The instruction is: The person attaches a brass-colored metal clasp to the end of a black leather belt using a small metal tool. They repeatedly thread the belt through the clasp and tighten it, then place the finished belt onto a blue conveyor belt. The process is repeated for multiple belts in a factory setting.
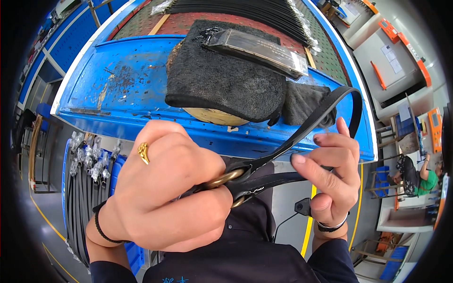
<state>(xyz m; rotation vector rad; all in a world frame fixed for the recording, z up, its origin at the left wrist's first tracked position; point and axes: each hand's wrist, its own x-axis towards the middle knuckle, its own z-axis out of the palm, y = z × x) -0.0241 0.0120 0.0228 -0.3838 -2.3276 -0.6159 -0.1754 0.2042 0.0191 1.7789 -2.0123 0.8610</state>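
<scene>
Strap (306,127) spans open room near the bench edge (104,124); our left hand (170,193) clamps its brass ring (226,178); we cannot tell whether our right hand (336,172) grips.

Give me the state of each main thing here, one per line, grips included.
Left grip, closed around the strap end
Right grip, fingers curled at the strap; firmness unclear
Black strap, bent into a loop
Brass ring, partly hidden by the left grip
Large dark cloth, draped over a rounded form
Flat package, lying on the cloth
Strap bundle, upper ends plastic-wrapped
</scene>
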